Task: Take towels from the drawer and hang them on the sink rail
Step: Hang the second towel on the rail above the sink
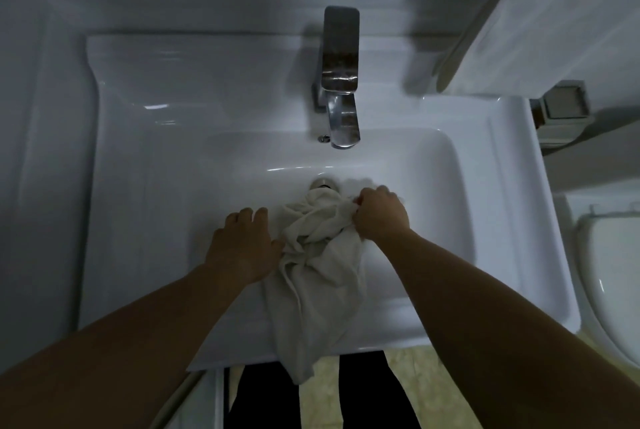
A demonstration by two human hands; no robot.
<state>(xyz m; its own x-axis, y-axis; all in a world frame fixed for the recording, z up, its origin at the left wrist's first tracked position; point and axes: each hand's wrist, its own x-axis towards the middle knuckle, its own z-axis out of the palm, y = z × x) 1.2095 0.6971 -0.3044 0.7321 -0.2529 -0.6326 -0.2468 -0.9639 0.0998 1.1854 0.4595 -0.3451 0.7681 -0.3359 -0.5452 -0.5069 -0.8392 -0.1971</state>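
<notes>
A crumpled white towel [320, 276] lies draped from the basin of the white sink [145, 186] over its front rim, with its lower end hanging past the edge. My right hand [381, 214] is shut on the towel's upper right bunch, near the drain [323, 183]. My left hand [242, 245] rests flat in the basin with fingers apart, its thumb side touching the towel's left edge. No rail or drawer shows in this view.
A chrome faucet [339, 82] stands at the back of the sink. A white cabinet [554, 13] hangs at the upper right. A toilet [609, 276] sits to the right. Yellowish floor tiles [433, 394] and dark trouser legs show below the rim.
</notes>
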